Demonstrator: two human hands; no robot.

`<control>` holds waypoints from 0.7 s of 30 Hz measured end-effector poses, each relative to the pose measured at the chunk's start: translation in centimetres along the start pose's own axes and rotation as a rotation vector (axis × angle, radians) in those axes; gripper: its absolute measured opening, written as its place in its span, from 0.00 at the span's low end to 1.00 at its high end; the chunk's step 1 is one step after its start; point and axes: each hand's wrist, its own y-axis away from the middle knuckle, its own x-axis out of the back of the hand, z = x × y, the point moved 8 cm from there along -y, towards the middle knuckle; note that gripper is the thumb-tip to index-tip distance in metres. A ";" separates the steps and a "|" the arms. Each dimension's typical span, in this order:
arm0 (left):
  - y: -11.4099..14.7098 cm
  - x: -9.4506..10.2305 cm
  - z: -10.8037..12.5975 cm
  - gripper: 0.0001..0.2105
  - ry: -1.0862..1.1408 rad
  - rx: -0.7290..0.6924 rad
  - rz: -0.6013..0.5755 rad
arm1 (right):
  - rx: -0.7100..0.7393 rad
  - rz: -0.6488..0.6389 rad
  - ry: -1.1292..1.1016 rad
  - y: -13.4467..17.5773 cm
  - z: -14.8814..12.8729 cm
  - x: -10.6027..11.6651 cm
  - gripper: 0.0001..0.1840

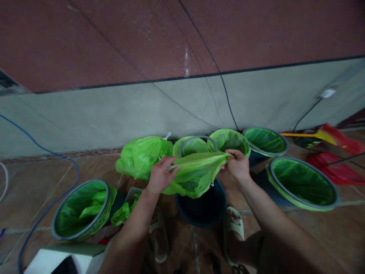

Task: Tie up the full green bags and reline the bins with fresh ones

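Head view: a green bag [196, 175] hangs stretched between the left grip [162, 174] and the right grip [238, 165], above a dark bin [201, 219].
The left grip pinches the bag's left edge beside a pale strip [172, 167]; the right grip pinches its upper right corner, fingers closed on the film. The bag's lower folds droop over the bin's mouth, and the bin stands on the tiled floor [182, 243] between two sandals [163, 243]. Near the wall [114, 118], a bulging bag [141, 156] sits to the left of several green-lined bins [285, 142].
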 end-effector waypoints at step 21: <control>1.2 5.1 -7.2 0.11 -0.358 0.635 0.262 | -0.112 0.173 -0.515 -2.5 0.8 3.7 0.10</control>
